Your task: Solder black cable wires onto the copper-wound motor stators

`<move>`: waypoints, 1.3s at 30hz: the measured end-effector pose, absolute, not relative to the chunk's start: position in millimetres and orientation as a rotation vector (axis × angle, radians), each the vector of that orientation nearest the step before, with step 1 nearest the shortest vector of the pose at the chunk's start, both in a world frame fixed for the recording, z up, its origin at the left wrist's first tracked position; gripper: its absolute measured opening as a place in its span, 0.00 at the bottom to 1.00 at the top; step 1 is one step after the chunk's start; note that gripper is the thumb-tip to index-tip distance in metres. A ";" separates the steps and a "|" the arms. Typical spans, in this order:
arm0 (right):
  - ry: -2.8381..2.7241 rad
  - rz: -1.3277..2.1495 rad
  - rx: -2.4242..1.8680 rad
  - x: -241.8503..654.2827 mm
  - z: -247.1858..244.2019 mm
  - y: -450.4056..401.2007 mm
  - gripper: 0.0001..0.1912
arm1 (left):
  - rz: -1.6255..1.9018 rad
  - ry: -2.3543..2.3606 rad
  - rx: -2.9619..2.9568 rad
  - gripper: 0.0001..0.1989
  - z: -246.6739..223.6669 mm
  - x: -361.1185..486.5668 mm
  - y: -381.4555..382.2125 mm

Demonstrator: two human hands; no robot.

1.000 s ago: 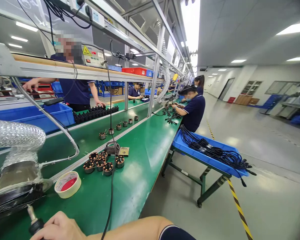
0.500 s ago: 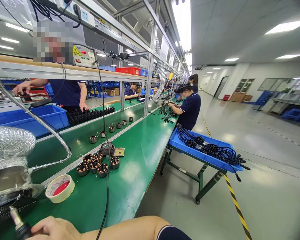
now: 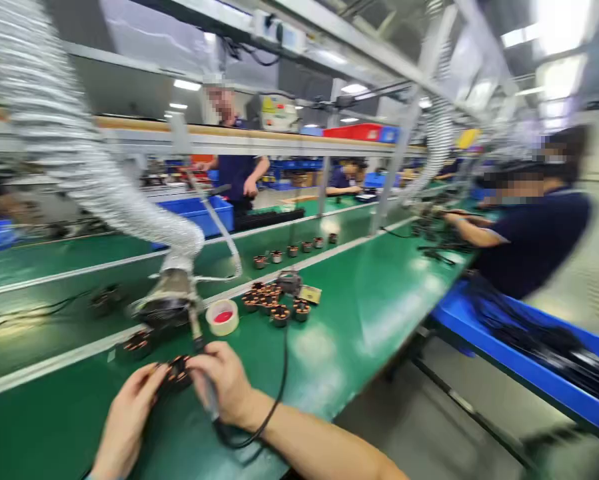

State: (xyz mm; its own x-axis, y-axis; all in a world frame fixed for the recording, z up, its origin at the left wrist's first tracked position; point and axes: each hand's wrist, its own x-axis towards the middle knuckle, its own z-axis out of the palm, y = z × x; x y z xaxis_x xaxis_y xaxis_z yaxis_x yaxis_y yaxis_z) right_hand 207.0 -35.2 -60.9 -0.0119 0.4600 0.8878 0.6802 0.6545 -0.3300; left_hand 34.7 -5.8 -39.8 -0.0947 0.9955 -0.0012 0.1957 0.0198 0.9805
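Note:
In the head view, my left hand (image 3: pixel 129 410) pinches a motor stator (image 3: pixel 178 371) with copper windings over the green bench. My right hand (image 3: pixel 225 387) is wrapped round a soldering iron (image 3: pixel 211 399), its tip pointing up and away from me; its fingertips also come close to the stator, and whether they touch it I cannot tell. A black cable (image 3: pixel 283 373) loops from the iron past my right forearm. Just beyond my hands is the mouth of a fume duct (image 3: pixel 165 303). One more stator (image 3: pixel 137 343) lies to its left, and a tape roll (image 3: pixel 222 317) to its right.
Several stators (image 3: pixel 268 300) cluster on the bench beside a small metal block (image 3: pixel 290 283) and a yellowish plate (image 3: pixel 310 295). Others line the far strip. A blue tray (image 3: pixel 449 313) of black cables adjoins the bench at right. Co-workers stand across and along the line.
The view has swung left, bringing my left hand and the stator into sight. My right hand with the soldering iron now appears nearer the middle, close to the stator.

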 end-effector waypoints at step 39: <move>-1.559 -0.033 -0.846 207.0 -35.4 -45.7 0.15 | -0.041 1.748 2.820 0.22 0.4 -31.9 71.6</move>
